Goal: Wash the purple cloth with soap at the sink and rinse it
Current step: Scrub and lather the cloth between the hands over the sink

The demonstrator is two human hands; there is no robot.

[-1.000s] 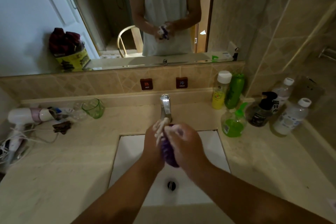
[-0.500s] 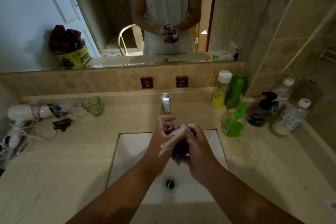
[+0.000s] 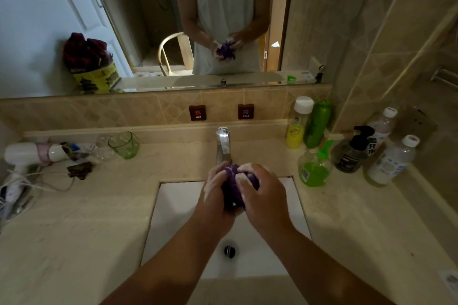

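Because it is bunched into a wad between both palms, the purple cloth sits over the white sink, just below the tap, likely so lather and drips fall into the basin and not on the counter. Left hand curls round the cloth from the left, fingers wrapped over its top, white suds on fingers and knuckles. Right hand grips it from the right, fingertips pressing into the top folds, foam on them too. Both hands touch each other around the wad, only a purple strip shows between them. Forearms come in from the lower edge and converge over the drain, wrists bent slightly inward, hands raised above the basin floor. Cannot tell if water is running from the tap. Judgement: scrubbing stage with soap, rinse not yet done since suds are still on the hands. Green soap bottle stands on the counter just right of the sink, near a black pump bottle and other bottles. Green glass and hair dryer lie well apart on the left. Mirror above shows the same two-handed hold on the cloth.
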